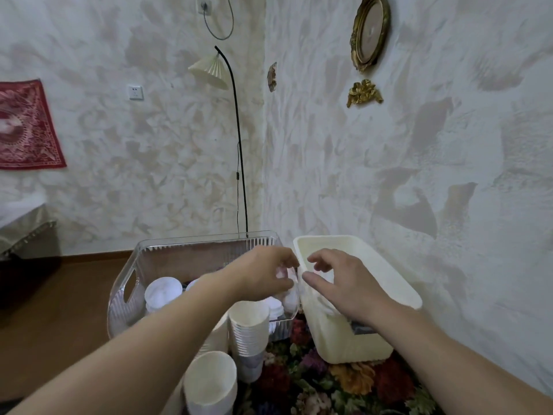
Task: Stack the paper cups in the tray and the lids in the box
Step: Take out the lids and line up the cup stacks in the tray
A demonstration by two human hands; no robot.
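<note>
A clear ribbed plastic tray [128, 295] holds upturned white paper cups [163, 293] and several white lids [275, 307]. My left hand [263, 274] hovers over the tray's right end with its fingers curled round a translucent lid [282, 272]. Next to it, my right hand [338, 280] reaches over the cream box [398, 280] with fingers spread and nothing in them. A tall stack of paper cups [250, 327] stands in front of the tray, and a second stack [209, 381] stands nearer to me.
Tray and box sit on a floral cloth [323, 378] close to the wall corner. A black floor lamp [236, 130] rises behind the tray. Brown floor [59, 310] lies to the left.
</note>
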